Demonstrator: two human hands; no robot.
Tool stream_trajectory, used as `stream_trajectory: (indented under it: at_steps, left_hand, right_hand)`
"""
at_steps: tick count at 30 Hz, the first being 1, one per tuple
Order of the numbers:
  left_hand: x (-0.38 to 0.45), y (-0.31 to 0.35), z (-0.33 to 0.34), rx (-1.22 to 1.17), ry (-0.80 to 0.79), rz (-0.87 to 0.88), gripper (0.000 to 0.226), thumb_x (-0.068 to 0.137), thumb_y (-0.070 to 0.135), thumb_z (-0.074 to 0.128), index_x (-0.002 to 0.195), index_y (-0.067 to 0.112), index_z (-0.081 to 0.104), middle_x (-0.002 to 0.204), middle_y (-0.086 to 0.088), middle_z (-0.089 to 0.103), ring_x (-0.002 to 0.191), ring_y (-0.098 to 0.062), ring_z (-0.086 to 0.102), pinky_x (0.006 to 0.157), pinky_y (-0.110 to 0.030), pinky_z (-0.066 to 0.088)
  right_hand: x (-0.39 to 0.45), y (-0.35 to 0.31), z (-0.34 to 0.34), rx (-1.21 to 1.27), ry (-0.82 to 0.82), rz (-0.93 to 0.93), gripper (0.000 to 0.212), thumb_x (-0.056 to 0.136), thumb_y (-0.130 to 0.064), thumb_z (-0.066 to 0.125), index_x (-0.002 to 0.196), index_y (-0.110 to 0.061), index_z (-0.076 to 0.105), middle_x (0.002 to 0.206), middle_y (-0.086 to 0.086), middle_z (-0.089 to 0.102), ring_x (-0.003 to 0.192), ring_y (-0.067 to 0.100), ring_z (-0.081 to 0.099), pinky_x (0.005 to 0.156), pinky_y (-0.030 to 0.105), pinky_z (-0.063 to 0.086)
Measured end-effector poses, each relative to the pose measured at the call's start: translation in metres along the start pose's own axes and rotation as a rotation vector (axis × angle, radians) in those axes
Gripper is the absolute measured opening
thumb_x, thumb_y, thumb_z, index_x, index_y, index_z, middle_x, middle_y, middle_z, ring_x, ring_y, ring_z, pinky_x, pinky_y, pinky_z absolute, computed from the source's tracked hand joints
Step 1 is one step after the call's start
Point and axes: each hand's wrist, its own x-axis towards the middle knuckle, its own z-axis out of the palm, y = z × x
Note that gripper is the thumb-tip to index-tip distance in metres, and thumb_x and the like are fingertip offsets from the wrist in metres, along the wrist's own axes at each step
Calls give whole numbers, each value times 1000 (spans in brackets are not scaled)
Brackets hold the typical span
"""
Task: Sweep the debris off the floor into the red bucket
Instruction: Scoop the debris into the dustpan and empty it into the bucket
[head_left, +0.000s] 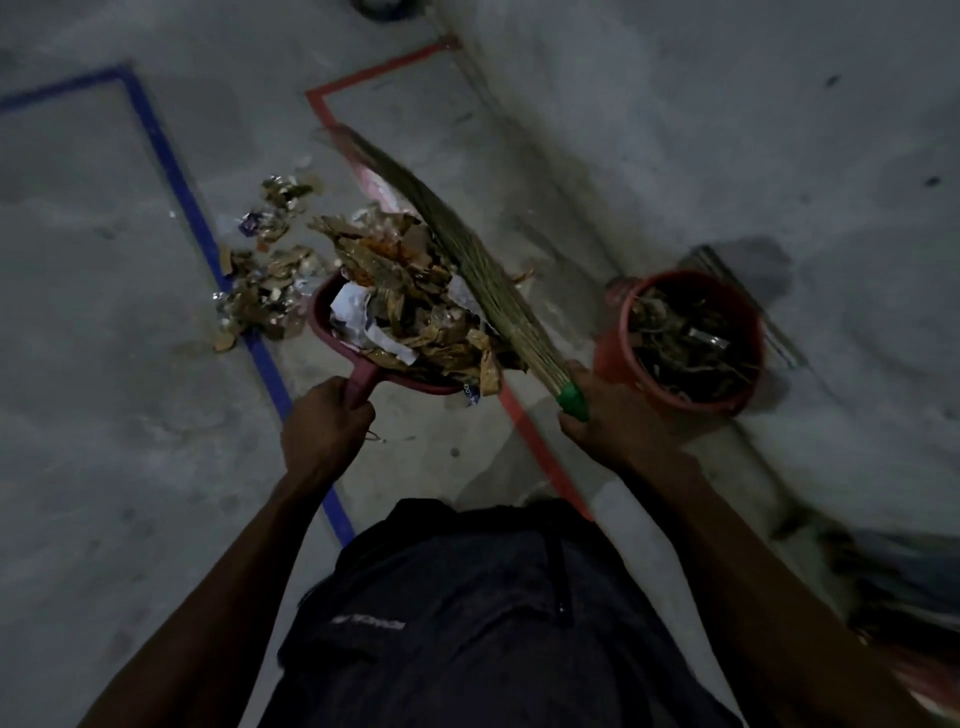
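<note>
- Debris (415, 301) of dry leaves, torn paper and wrappers is heaped in a red dustpan (324, 322) at the middle of the frame, some of it spilling over the pan's far edge.
- More scraps (265, 270) lie loose on the grey concrete floor (104, 415) just left of the pan, across a blue tape line (171, 166) that runs from the upper left down toward the bottom centre.
- The left hand (322, 421) is curled round the dustpan's handle at the pan's near end.
- The right hand (602, 415) grasps a straw broom (467, 249) at its green collar; the bristles slant up and left, lying over the right side of the heap.
- A red bucket (685, 343) stands on the floor at the right of centre, just beside the right hand, already holding leaves and litter.
- A red tape line (540, 447) passes between the dustpan and the bucket.
- The person's dark shorts (467, 623) fill the bottom centre.
</note>
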Motion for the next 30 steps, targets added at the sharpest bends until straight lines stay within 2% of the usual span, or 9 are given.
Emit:
stream_trajectory:
  at_steps: [4,7,10,12,15,18,22,27,30]
  left_hand:
    - [-23,35,21,24,-56,65,11,77,24,64,74,18,56,60,4,52,57,-22,50,51,-29,31]
    - [-40,68,47,20,-92,112,13,77,21,65,70,17,55,60,-4,56,60,-28,55,51,-29,34]
    - [-62,109,81,39,-111,127,8,78,21,65,78,14,61,67,-10,60,66,-30,58,57,-33,40]
    - [-79,137,107,46,-117,135,9,78,22,66,82,14,63,69,-11,61,68,-31,59,57,-32,39]
    - [-103,177,141,43,-132,138,11,77,24,65,82,14,63,69,-9,59,71,-31,60,56,-30,34]
    - [-121,217,167,37,-161,159,21,70,33,59,78,14,60,70,-9,59,72,-31,60,56,-30,33]
    - [-123,262,197,73,-211,158,9,75,24,62,75,19,55,74,-9,60,79,-34,63,60,-31,39]
    - [-102,306,240,145,-282,162,12,78,23,60,86,14,62,77,-8,61,74,-30,60,60,-30,39]
    - [-78,331,269,161,-329,154,13,79,21,59,85,10,60,76,-9,61,73,-29,59,59,-30,41]
  right_hand:
    - [-38,39,-14,19,67,41,66,88,-38,61,147,-29,34,112,13,65,97,33,63,79,41,53]
    - [-63,78,-27,-18,132,37,62,87,-36,62,144,-26,41,118,10,65,102,29,62,82,35,50]
    - [-85,130,-41,-61,162,42,61,88,-39,62,144,-26,42,124,6,62,106,25,60,76,26,42]
    - [-98,166,-51,-84,132,66,64,89,-40,62,147,-24,39,129,7,59,109,26,58,74,25,38]
    - [-112,217,-64,-64,71,131,71,89,-38,62,150,-19,32,131,14,56,110,31,57,77,28,43]
    - [-122,262,-78,-29,61,178,70,89,-40,60,151,-21,31,121,19,61,102,34,61,75,35,49]
    - [-125,310,-92,-96,65,197,68,84,-37,63,146,-22,37,108,21,65,90,36,62,68,37,50]
    - [-102,359,-94,-6,12,267,73,88,-33,64,151,-17,30,116,25,61,95,38,61,69,36,48]
    - [-76,384,-94,36,-37,306,75,91,-33,63,153,-17,25,120,23,61,99,37,61,75,38,52]
